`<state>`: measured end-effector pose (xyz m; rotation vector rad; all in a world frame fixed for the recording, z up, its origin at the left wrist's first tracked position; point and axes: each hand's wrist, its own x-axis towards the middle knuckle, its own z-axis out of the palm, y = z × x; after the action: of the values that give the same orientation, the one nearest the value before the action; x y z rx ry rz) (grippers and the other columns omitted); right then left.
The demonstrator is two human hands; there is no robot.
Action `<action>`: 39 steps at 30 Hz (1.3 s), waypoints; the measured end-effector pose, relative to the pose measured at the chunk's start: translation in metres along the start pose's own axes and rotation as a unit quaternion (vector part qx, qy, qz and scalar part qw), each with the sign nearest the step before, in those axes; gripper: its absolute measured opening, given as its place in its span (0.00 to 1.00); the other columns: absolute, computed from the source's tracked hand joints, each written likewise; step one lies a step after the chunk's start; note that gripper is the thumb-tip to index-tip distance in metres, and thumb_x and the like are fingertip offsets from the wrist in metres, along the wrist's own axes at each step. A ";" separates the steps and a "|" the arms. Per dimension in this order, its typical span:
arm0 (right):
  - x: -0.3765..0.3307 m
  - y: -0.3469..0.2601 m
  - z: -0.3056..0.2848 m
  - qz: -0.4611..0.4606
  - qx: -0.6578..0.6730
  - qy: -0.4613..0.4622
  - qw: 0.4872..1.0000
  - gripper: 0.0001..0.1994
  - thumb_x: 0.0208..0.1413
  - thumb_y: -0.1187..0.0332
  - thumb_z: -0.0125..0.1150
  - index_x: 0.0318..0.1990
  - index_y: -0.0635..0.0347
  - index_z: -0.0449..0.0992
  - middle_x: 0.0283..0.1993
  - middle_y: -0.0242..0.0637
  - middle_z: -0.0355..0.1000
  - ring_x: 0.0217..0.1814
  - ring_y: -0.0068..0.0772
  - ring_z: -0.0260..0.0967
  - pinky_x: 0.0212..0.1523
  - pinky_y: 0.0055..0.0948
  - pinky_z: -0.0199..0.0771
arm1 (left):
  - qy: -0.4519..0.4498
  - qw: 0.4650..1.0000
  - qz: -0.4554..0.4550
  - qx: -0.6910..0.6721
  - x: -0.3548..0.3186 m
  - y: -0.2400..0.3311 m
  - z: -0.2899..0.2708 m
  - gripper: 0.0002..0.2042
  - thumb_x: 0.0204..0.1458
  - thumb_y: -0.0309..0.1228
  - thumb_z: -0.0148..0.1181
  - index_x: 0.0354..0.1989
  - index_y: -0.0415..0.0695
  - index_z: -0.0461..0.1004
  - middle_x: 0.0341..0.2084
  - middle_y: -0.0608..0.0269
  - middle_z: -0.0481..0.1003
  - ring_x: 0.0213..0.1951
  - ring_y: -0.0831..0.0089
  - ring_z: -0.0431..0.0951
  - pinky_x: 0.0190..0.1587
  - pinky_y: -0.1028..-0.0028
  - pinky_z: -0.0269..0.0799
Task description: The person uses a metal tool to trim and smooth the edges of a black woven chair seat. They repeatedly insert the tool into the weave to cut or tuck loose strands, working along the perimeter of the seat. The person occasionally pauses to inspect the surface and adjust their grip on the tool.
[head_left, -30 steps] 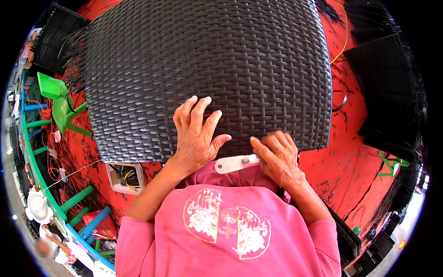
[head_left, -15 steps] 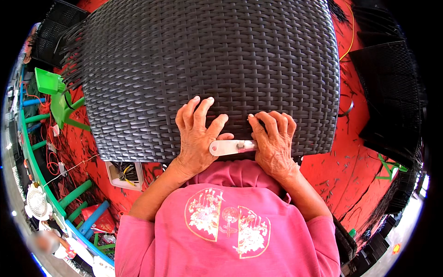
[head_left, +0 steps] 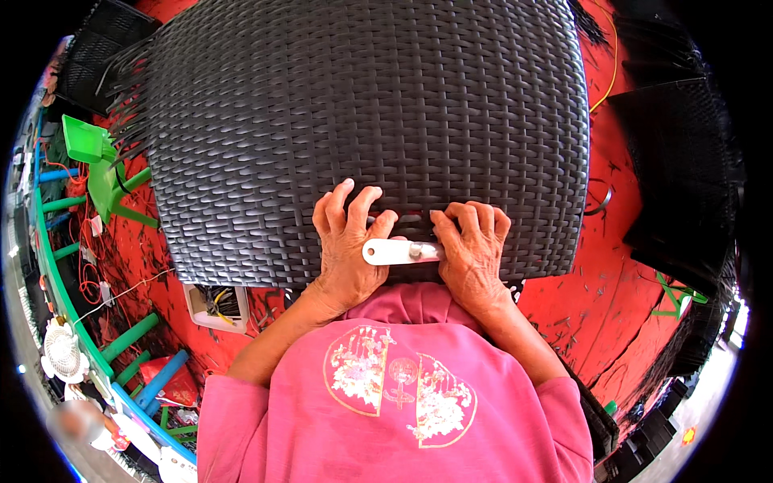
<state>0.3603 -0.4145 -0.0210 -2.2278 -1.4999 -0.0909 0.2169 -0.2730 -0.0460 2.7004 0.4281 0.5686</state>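
Note:
A large dark woven wicker panel point(head_left: 370, 105) with a rounded front edge fills the middle of the view. Over its near edge, my right hand point(head_left: 475, 249) is closed around a tool with a flat white handle point(head_left: 390, 252), which has a hole at its end and a metal piece beside my thumb. My right fingertips press on the weave, hiding the tool's other end. My left hand point(head_left: 348, 241) rests on the wicker to the left, fingers bent and apart, its thumb partly behind the handle. Between the hands a small reddish gap point(head_left: 411, 216) shows in the strands.
Loose strand ends point(head_left: 129, 105) stick out at the panel's left. A green plastic chair point(head_left: 105, 181) and a white box point(head_left: 216, 307) with strips stand left, near a white fan point(head_left: 64, 352). Dark woven pieces point(head_left: 672, 177) stand right. Scraps litter the red floor point(head_left: 555, 322).
My right hand and the tool have shifted slightly left. My left hand has moved a little right and nearer, its index finger now more bent toward the handle.

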 end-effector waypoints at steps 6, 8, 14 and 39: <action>0.043 0.004 -0.002 0.002 0.060 0.105 0.993 0.09 0.48 0.73 0.67 0.37 0.55 0.75 0.33 0.33 0.66 0.34 0.36 0.68 0.29 0.35 0.69 | 0.024 1.000 -0.006 -0.006 -0.003 0.005 -0.003 0.16 0.51 0.41 0.66 0.46 0.49 0.78 0.57 0.53 0.63 0.61 0.48 0.57 0.60 0.47 0.53; 0.065 0.006 -0.014 0.010 0.007 0.111 0.994 0.09 0.50 0.74 0.64 0.39 0.53 0.77 0.33 0.32 0.68 0.35 0.38 0.70 0.30 0.37 0.71 | 0.020 1.000 0.003 0.000 -0.007 0.004 -0.003 0.18 0.51 0.42 0.66 0.48 0.48 0.77 0.54 0.53 0.64 0.59 0.49 0.58 0.60 0.46 0.54; 0.102 -0.009 -0.041 -0.104 0.010 0.166 0.981 0.11 0.50 0.67 0.67 0.41 0.50 0.77 0.25 0.29 0.64 0.29 0.33 0.68 0.30 0.34 0.68 | 0.101 0.967 -0.037 -0.231 -0.003 0.000 -0.037 0.20 0.55 0.39 0.62 0.51 0.39 0.73 0.48 0.53 0.69 0.52 0.58 0.70 0.57 0.59 0.64; 0.058 0.007 0.007 -0.038 -0.061 -0.123 0.990 0.50 0.41 0.40 0.70 0.72 0.49 0.56 0.78 0.42 0.42 0.81 0.52 0.29 0.72 0.67 0.20 | -0.036 0.982 0.082 -0.167 -0.028 -0.007 -0.024 0.12 0.41 0.32 0.72 0.23 0.41 0.73 0.63 0.44 0.65 0.66 0.47 0.62 0.68 0.47 0.52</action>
<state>0.3888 -0.3637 -0.0121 -2.3473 -1.7510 0.0750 0.1803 -0.2701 -0.0373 2.4341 0.0790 0.5328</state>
